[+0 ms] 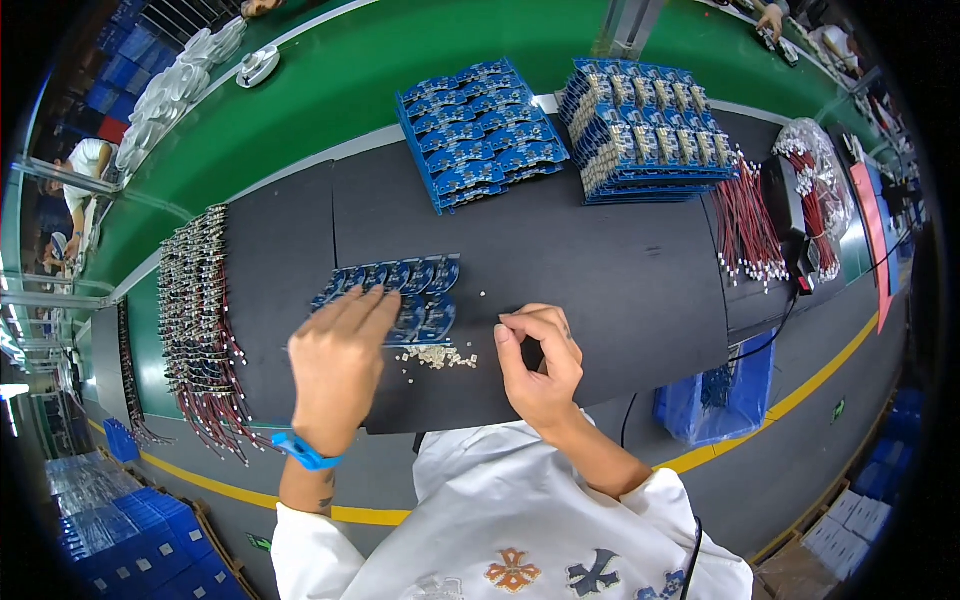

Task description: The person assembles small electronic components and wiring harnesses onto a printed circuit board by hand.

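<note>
A panel of blue circuit boards (432, 312) lies on the dark work surface in front of me. My left hand (342, 345), with a blue band at its wrist, rests over the panel's left part, its fingers stretched out, and covers some of the boards. Just below the panel's near edge is a small heap of tiny white connectors (436, 356), some scattered loose. Right of the panel, my right hand (541, 358) is raised with thumb and forefinger closed in a pinch. Anything between those fingertips is too small to make out.
Blue board panels (490, 135) lie stacked at the back, beside a taller stack with pale components (645, 130). Red wire bundles (748, 220) lie at the right. Wired boards (195, 310) line the left. A blue bin (700, 415) stands below the right edge.
</note>
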Action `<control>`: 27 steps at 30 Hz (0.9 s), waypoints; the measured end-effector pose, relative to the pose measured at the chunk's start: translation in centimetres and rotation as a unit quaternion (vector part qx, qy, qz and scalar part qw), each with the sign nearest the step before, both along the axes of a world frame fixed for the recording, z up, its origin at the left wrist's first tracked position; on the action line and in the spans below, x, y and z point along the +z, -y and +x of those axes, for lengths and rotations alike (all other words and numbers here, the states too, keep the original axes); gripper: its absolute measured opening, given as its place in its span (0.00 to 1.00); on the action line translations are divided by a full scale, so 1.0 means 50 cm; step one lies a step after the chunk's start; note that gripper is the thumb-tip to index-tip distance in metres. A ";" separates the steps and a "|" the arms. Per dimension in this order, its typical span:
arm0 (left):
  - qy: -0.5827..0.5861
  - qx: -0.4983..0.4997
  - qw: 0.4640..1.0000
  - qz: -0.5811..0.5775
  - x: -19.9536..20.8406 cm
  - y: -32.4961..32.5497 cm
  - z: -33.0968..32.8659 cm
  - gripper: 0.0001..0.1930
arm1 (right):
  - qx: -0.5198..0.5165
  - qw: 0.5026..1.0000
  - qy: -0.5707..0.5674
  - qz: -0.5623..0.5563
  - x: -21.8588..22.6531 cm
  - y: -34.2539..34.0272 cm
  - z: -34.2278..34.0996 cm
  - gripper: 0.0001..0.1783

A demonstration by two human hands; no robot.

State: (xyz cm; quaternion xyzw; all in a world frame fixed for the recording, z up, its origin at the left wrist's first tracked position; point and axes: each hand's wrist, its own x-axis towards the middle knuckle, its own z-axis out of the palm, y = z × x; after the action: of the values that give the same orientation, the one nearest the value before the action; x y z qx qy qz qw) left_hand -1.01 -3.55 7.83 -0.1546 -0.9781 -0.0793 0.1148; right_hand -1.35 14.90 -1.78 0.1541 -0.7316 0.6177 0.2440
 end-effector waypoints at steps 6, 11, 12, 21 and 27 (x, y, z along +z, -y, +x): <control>0.062 0.051 0.974 0.210 0.104 0.010 -0.012 0.16 | 0.019 0.999 0.006 0.046 0.042 -0.034 -0.023 0.16; 0.265 -0.041 0.913 0.306 0.127 0.021 -0.024 0.23 | 0.183 0.953 0.174 -0.166 0.093 -0.071 -0.025 0.17; 0.261 -0.051 0.913 0.310 0.111 0.024 -0.021 0.23 | 0.283 0.925 0.215 -0.132 0.096 -0.091 -0.025 0.15; 0.060 0.058 0.974 0.212 -0.106 0.058 -0.022 0.29 | 0.003 0.920 0.206 -0.334 0.180 -0.263 -0.098 0.12; 0.098 0.033 0.990 0.100 -0.139 -0.001 0.013 0.37 | -0.056 0.944 0.185 -0.269 0.181 -0.347 -0.250 0.12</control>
State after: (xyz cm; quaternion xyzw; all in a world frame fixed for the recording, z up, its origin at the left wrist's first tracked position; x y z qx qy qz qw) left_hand -0.34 -3.53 0.90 -0.1013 -0.9763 -0.1879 0.0362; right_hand -13.85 32.27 7.28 -0.0753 -0.5778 0.7946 0.1706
